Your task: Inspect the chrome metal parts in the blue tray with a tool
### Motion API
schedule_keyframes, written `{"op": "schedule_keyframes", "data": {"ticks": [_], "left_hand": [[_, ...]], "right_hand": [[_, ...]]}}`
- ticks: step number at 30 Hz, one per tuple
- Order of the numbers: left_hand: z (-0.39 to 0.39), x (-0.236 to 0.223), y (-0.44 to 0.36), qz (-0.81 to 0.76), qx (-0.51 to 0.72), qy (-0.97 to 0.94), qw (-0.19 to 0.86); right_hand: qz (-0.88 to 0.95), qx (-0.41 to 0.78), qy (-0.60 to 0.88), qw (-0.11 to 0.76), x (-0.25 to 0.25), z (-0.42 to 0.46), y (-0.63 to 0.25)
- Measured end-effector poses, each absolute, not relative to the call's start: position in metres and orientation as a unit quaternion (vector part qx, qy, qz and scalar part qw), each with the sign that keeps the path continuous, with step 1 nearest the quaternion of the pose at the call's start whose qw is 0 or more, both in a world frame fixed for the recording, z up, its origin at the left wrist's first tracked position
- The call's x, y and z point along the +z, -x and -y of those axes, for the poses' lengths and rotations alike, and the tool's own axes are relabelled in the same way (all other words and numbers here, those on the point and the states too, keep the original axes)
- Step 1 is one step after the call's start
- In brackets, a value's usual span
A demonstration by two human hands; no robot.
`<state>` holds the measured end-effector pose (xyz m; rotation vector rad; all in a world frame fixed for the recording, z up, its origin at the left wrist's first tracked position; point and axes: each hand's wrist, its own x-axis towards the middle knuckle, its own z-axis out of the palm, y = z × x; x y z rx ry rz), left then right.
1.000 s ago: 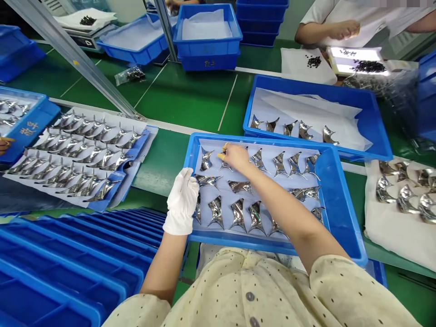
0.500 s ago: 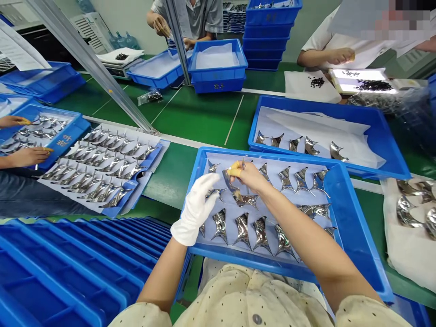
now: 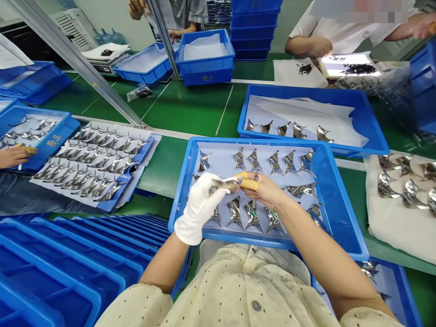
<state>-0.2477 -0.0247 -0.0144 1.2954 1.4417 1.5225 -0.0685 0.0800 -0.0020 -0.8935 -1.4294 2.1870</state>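
A polished winged metal piece (image 3: 223,184) is hanging between the hands above a blue plastic tray (image 3: 272,141), with the white-gloved left grip (image 3: 199,209) pinching one end and the right grip (image 3: 265,190), wearing yellow finger cots (image 3: 250,184), clasping the other. If either pinch loosens, its slick curves could slip free, and it could fall onto the neighbouring metal pieces (image 3: 252,215) lying below, risking scratches on the mirror-bright surfaces.
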Motion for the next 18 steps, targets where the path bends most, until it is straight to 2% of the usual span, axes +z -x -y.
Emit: {"op": "schedule_keyframes", "data": {"ticks": [2, 5, 9, 12, 18], "left_hand": [[0.025, -0.018, 0.240, -0.561, 0.609, -0.434, 0.355], [0.023, -0.019, 0.227, -0.559, 0.615, -0.412, 0.373], [0.022, -0.018, 0.212, -0.566, 0.604, -0.466, 0.313], [0.024, -0.018, 0.207, -0.567, 0.590, -0.510, 0.265], [0.025, -0.028, 0.209, -0.571, 0.600, -0.482, 0.287]], "right_hand": [[0.507, 0.773, 0.317, 0.211, -0.001, -0.069, 0.058], [0.509, 0.733, 0.348, 0.289, -0.002, -0.053, 0.051], [0.495, 0.685, 0.379, 0.377, -0.010, -0.043, 0.053], [0.493, 0.677, 0.376, 0.395, -0.017, -0.044, 0.055], [0.515, 0.660, 0.386, 0.387, -0.032, -0.046, 0.057]]}}
